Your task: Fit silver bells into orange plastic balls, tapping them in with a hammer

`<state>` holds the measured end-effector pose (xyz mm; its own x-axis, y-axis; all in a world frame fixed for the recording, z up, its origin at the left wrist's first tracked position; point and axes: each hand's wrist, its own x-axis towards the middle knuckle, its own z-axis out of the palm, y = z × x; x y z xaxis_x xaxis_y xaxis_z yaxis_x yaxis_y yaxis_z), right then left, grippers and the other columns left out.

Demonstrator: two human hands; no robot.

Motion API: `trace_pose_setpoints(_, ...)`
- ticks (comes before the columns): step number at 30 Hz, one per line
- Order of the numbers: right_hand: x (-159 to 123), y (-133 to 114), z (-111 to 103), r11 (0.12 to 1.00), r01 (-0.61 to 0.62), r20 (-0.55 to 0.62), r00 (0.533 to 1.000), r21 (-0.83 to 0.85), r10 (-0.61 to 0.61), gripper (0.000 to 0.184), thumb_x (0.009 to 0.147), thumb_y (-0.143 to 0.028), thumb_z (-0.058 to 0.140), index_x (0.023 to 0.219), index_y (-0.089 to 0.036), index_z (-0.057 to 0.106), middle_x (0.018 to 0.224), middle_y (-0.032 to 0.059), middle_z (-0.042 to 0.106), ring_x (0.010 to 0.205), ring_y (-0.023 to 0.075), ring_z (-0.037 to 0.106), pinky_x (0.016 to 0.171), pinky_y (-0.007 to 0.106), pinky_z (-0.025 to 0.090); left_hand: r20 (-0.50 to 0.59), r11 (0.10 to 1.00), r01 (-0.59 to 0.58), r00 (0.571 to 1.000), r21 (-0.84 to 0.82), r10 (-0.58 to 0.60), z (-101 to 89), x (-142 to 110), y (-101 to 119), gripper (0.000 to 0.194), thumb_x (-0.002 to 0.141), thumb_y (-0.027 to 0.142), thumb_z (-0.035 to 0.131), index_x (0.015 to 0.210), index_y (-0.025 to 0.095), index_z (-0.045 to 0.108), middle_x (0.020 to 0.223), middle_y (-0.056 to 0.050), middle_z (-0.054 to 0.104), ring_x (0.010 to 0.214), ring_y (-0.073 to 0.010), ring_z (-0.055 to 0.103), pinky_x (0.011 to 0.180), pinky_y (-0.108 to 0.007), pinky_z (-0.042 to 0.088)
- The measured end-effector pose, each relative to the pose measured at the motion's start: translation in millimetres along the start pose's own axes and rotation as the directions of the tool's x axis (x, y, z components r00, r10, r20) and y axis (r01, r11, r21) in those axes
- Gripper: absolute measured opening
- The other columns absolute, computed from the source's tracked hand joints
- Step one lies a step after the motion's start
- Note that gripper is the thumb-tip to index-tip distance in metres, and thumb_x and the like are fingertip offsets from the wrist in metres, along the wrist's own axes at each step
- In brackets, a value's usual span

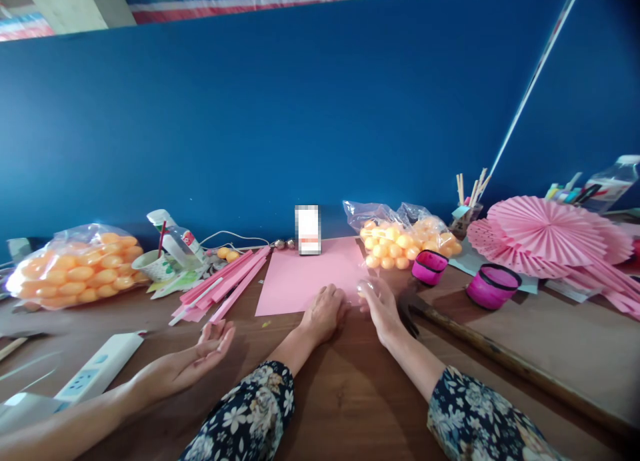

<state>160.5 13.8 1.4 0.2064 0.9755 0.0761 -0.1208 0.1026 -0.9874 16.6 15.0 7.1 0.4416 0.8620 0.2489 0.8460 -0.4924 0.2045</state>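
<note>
A pink sheet of paper (305, 281) lies on the brown table. Over its near edge rests my left hand (324, 312), back up, with the fingers curled together and their tips hidden. My right hand (383, 309) is at the sheet's near right corner, thumb and fingers bent inward around something small and shiny that I cannot make out. A gap separates the two hands. From the left reaches another person's hand (213, 351), palm up and holding nothing.
Pink paper strips (225, 284) and a bag of orange balls (80, 268) lie left. A phone (308, 231) stands behind the sheet. To the right are another ball bag (393, 244), magenta round containers (493, 286), pink paper fans (547, 231) and a long wooden handle (500, 351). A power strip (103, 368) lies front left.
</note>
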Motion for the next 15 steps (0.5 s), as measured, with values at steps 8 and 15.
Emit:
trace_pose_setpoints(8, -0.9, 0.2, 0.1, 1.0, -0.01, 0.003, 1.0, 0.013, 0.01, 0.031, 0.07, -0.044, 0.058, 0.089, -0.019, 0.054, 0.072, -0.0009, 0.056, 0.057, 0.0109, 0.055, 0.047, 0.022, 0.047, 0.041, 0.997, 0.027, 0.999, 0.067, -0.03, -3.0, 1.7, 3.2, 0.023, 0.086, 0.035, 0.034, 0.086, 0.018, 0.05, 0.087, -0.006, 0.054, 0.079, -0.0179, 0.052, 0.07, -0.031, 0.041)
trace_pose_setpoints(15, -2.3, -5.1, 3.9, 0.983, -0.053, 0.142, 0.989, 0.176, 0.028, 0.03, 0.071, -0.042, 0.057, 0.093, -0.022, 0.051, 0.089, 0.0012, 0.056, 0.074, 0.0147, 0.058, 0.062, 0.028, 0.051, 0.054, 0.996, 0.033, 0.998, 0.087, -0.038, -5.9, 1.9, 5.0, 0.023, 0.086, 0.033, 0.033, 0.085, 0.018, 0.05, 0.084, -0.006, 0.056, 0.077, -0.0184, 0.054, 0.068, -0.03, 0.041)
